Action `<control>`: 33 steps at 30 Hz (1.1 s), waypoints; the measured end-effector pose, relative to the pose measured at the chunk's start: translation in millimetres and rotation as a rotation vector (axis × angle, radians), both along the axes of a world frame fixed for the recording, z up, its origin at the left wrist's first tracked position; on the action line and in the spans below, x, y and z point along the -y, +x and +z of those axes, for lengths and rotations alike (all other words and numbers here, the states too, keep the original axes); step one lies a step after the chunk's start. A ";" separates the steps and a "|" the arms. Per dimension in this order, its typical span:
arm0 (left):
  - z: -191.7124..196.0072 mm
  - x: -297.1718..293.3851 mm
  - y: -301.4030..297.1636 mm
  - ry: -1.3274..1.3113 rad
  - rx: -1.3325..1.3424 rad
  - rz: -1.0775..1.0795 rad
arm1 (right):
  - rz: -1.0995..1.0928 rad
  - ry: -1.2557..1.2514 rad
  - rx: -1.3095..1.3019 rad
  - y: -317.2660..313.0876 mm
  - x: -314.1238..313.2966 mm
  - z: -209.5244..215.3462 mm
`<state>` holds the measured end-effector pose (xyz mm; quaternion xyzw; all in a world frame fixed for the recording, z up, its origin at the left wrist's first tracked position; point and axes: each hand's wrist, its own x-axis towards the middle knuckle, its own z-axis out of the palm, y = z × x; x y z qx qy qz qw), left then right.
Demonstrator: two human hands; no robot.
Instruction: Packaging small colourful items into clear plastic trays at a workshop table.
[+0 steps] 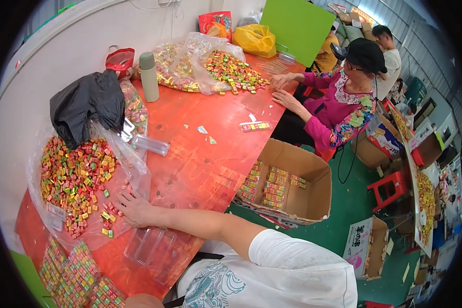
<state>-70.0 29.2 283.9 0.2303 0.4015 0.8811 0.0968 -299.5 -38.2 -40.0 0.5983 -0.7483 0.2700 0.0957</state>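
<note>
My right hand (133, 209) reaches across the red table with its fingers spread and nothing held. Its fingertips are beside a few loose small wrapped sweets (109, 211), at the edge of a big pile of red, yellow and green wrapped sweets (74, 177) on an opened clear plastic bag (138, 177). Just below the wrist lie clear plastic trays (151, 251). Flat blocks of sweets in neat rows (69, 269) are at the lower left. A bit of bare skin shows at the bottom edge, but my left hand is out of sight.
A black bag (90, 108), a clear plastic case (151, 145) and a grey-green flask (149, 77) stand beyond the pile. A co-worker (344, 97) sits at the far side by another heap of sweets (233, 72). An open carton (292, 190) holds packed rows beside the table.
</note>
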 end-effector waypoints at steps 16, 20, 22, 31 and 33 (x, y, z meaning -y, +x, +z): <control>-25.5 7.4 -10.7 0.003 -0.131 0.008 | -0.024 0.046 0.011 -9.5 -12.3 2.2; 21.2 -5.1 4.0 -0.110 0.142 0.075 | -0.004 0.027 0.038 -4.4 -7.5 3.7; 19.2 -3.3 5.8 -0.102 0.109 0.069 | -0.007 0.032 0.045 -6.3 -10.3 6.3; -25.9 9.2 18.7 -0.120 -0.155 0.292 | -0.025 0.141 0.038 0.8 2.9 -0.8; -26.0 -16.9 24.8 -0.154 -0.218 0.930 | -0.044 0.233 0.067 -5.4 -10.4 9.0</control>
